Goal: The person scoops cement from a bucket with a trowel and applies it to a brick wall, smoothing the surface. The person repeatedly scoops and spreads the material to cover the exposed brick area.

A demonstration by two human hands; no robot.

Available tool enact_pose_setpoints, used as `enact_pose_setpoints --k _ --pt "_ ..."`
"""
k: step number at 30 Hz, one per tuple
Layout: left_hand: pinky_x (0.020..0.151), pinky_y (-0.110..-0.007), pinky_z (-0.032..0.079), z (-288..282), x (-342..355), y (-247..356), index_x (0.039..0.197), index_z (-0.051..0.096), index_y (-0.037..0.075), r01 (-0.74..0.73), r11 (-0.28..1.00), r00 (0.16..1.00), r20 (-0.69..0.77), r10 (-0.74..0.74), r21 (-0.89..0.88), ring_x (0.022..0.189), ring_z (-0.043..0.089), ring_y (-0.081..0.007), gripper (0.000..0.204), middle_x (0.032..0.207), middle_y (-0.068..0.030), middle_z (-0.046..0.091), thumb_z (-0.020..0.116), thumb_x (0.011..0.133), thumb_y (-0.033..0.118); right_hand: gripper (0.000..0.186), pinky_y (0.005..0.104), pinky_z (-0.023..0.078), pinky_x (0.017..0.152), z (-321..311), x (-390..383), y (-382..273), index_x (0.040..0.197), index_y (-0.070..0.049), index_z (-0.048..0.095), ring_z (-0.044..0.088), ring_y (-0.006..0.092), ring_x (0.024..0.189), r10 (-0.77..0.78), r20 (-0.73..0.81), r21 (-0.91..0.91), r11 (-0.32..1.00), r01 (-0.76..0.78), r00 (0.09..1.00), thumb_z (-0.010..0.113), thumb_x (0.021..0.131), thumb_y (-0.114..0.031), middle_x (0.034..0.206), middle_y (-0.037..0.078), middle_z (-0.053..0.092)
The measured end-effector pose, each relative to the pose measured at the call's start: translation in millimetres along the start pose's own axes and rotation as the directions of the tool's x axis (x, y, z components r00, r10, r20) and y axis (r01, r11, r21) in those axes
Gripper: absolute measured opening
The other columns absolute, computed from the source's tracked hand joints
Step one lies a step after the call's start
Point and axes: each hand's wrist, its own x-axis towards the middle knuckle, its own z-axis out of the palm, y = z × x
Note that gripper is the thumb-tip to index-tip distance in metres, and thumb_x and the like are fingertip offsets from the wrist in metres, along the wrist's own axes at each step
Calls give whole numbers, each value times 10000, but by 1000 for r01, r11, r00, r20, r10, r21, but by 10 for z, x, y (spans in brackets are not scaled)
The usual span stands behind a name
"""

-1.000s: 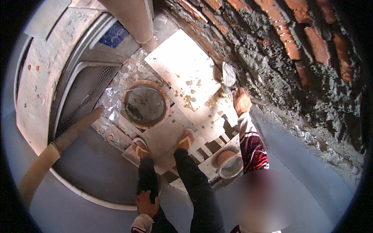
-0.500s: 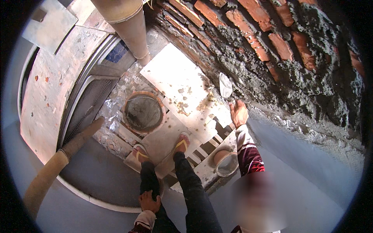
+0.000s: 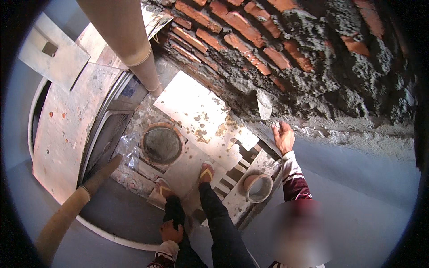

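Head camera view: a person's right hand (image 3: 284,138), right of the frame's centre, has its fingers (image 3: 275,130) curled about the handle end of a trowel (image 3: 264,105), the grip itself mostly hidden. The pale blade points toward the top of the frame, close against the base of a rough brick wall (image 3: 243,27); whether it touches cannot be told. Grey mortar (image 3: 330,94) covers much of the brickwork across the upper right.

At lower centre, the left hand (image 3: 171,232) rests on the dark trousers (image 3: 223,223), its fingers loose and grasping nothing. Both sleeves are maroon and white.

Just below the middle of the frame, feet in flip-flops (image 3: 206,173) with yellow straps stand on pale boards (image 3: 178,96), splattered with brown and grey. Left of centre sits a round orange tub (image 3: 180,156) with grey mortar inside; beside it lies crumpled clear plastic (image 3: 128,147). A smaller orange bucket (image 3: 250,182) stands right of the feet, near slatted gaps.

Thick tan poles cross the upper left (image 3: 118,35) and lower left (image 3: 62,223). A pale panel (image 3: 67,56) with a square hole fills the upper-left corner, above a curved, chipped ledge (image 3: 71,120).
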Motion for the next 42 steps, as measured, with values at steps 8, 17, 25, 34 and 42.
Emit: enact_pose_setpoints --k 8,17,25,34,42 --pt "1099 -520 268 -191 -20 10 1272 538 17 8 1000 999 -49 -7 20 1230 477 -384 573 1265 -234 553 597 833 380 319 427 491 679 -664 -300 114 1037 -75 660 631 338 776 -54 -204 38 997 63 977 696 843 -326 859 130 634" --pt "1065 -507 312 -61 -60 -196 1224 571 -9 7 990 991 -133 -26 -141 1181 519 -394 532 1223 -234 583 633 809 318 325 407 484 619 -1460 -740 -132 1067 -56 657 617 310 692 -87 -12 -1 996 87 996 706 837 -279 818 136 600" --pt "942 -524 410 74 79 -387 1122 624 5 -31 989 926 -377 -26 -144 1011 590 -400 467 1065 -210 638 678 780 319 296 312 502 616 -1680 -835 -819 1099 -66 683 647 175 684 -403 670 576 812 -94 624 702 873 -257 867 102 698" --pt "962 -464 442 -213 -149 -436 1179 608 -16 35 975 961 -261 -93 -220 1084 596 -391 514 1129 -231 641 669 814 341 275 386 488 546 -1741 -544 -612 953 19 650 624 198 570 -53 245 275 961 -17 968 628 914 -252 624 144 638" --pt "925 -434 482 -606 75 -160 1198 605 23 141 883 966 -131 -221 -448 1054 628 -370 477 1123 -188 663 670 833 323 383 485 511 865 777 -1545 -1671 1061 -26 633 642 402 975 -197 834 38 952 303 515 583 849 -341 973 275 659"
